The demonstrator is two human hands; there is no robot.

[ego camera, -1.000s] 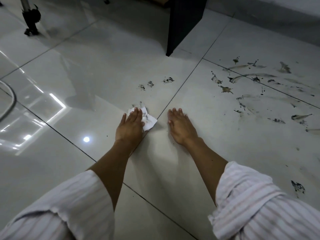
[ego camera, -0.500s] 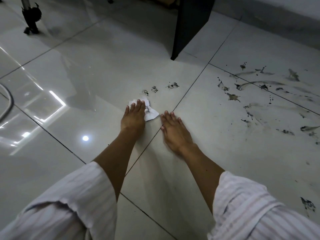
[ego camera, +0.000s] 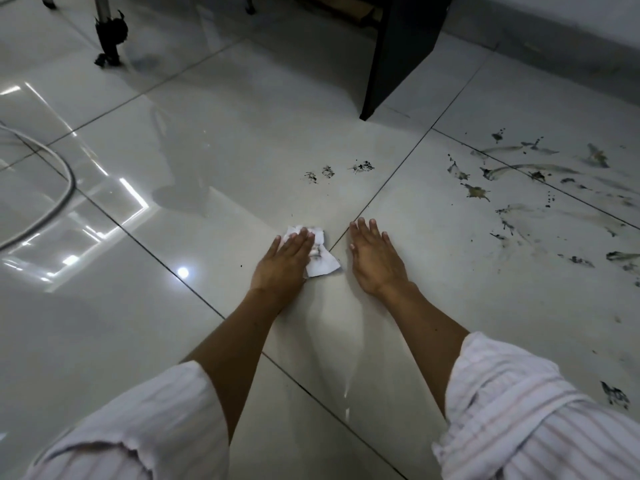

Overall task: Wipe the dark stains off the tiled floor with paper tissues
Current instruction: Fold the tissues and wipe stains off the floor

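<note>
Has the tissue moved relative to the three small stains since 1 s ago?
Yes. The tissue now lies farther back from the three small stains, toward the person.

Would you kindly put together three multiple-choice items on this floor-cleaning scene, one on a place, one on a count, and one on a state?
1. Where does the paper tissue lie?
A. Under the left hand
B. Under the right hand
C. Beside the dark furniture leg

2. How many small dark spots sit in a row on the tile just ahead of the hands?
A. One
B. Three
C. Six

3. How is the right hand?
A. Gripping a tissue
B. Curled into a fist
C. Flat on the tiled floor, fingers straight

Answers:
1. A, the tissue shows from under the left hand's fingers and beside that hand.
2. B, three separate speckled marks stand side by side.
3. C, its palm lies on bare tile with nothing under it.
</note>
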